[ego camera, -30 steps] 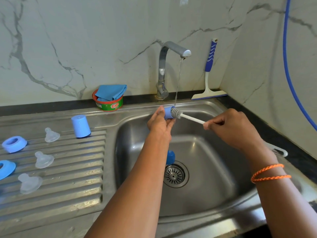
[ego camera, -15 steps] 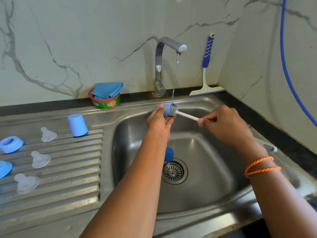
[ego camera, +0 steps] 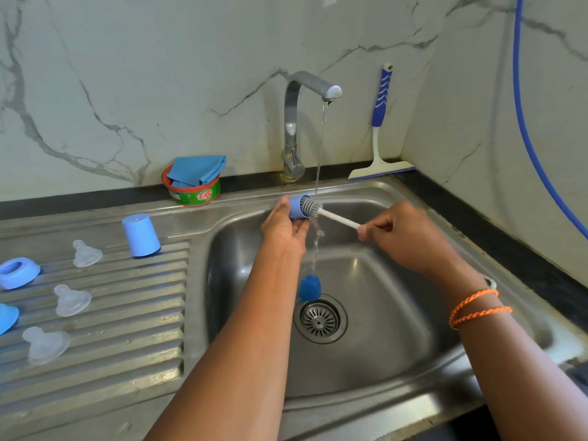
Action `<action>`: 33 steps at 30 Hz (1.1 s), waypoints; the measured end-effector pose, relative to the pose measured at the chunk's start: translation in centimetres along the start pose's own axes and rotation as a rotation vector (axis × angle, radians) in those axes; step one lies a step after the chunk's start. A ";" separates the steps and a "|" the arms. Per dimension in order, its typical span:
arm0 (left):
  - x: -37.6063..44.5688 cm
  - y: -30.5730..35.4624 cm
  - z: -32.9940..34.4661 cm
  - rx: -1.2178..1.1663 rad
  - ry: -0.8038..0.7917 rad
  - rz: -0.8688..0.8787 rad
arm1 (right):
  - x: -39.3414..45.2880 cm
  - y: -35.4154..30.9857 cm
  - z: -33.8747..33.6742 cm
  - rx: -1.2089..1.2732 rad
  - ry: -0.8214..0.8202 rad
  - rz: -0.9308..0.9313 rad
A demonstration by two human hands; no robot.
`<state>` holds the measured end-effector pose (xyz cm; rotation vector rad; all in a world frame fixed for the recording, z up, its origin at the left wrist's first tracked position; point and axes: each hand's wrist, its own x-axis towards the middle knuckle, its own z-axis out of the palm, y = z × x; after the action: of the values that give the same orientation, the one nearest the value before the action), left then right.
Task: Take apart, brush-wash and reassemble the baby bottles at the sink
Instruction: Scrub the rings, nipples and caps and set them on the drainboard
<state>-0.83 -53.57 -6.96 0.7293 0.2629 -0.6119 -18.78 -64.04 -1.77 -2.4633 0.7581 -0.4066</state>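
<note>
Blue cap (ego camera: pixel 297 209) gripped by left hand (ego camera: pixel 283 229); right hand (ego camera: pixel 404 237) pinches brush (ego camera: pixel 331 215).

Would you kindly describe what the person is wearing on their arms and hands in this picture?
Both forearms are bare, with no sleeves in view and no gloves. The right wrist carries an orange braided cord bracelet, looped twice. The left hand and the right hand show no rings or other markings.

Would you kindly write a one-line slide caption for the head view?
Left hand holds a blue cap under the running tap while the right hand works a brush inside.
</note>
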 end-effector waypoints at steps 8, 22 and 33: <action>0.0 0.0 0.3 0.004 0.039 -0.007 | -0.7 -0.8 -1.9 -0.127 -0.016 0.042; 0.2 -0.1 0.0 0.105 0.042 -0.013 | -1.2 -1.7 -2.1 -0.292 0.062 -0.002; 0.0 0.0 0.0 0.078 0.030 -0.015 | -1.1 -2.1 -1.3 -0.402 0.101 -0.036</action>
<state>-0.81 -53.56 -6.91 0.8127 0.2731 -0.6284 -19.31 -62.39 0.36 -2.8507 0.9128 -0.4293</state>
